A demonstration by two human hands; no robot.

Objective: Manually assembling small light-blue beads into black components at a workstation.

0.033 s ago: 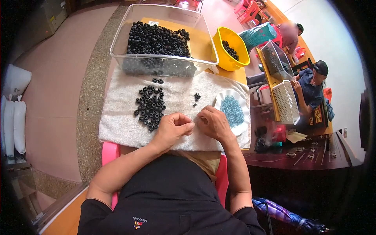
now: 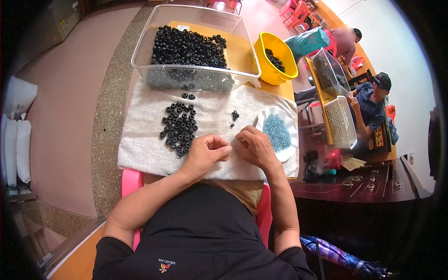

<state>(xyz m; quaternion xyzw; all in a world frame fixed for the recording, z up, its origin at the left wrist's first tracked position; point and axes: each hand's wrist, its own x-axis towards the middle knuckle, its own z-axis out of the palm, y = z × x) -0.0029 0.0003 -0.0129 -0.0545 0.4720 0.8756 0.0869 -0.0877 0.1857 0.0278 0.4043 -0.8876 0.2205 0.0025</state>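
Together, the left hand [image 2: 205,151] and right hand [image 2: 254,147] are pinching fingertips closed over the white towel [image 2: 140,149], beside black rings [image 2: 178,128]; anything held is too small to tell.

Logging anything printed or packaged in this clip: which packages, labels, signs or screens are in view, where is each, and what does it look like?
White label: small rectangle on the table inside the clear plastic bin, at its far edge.
White sacks: plump, stacked on the floor at far left.
Yellow-and-black panel: by the seated co-worker at right; too small to tell more.
No screens.
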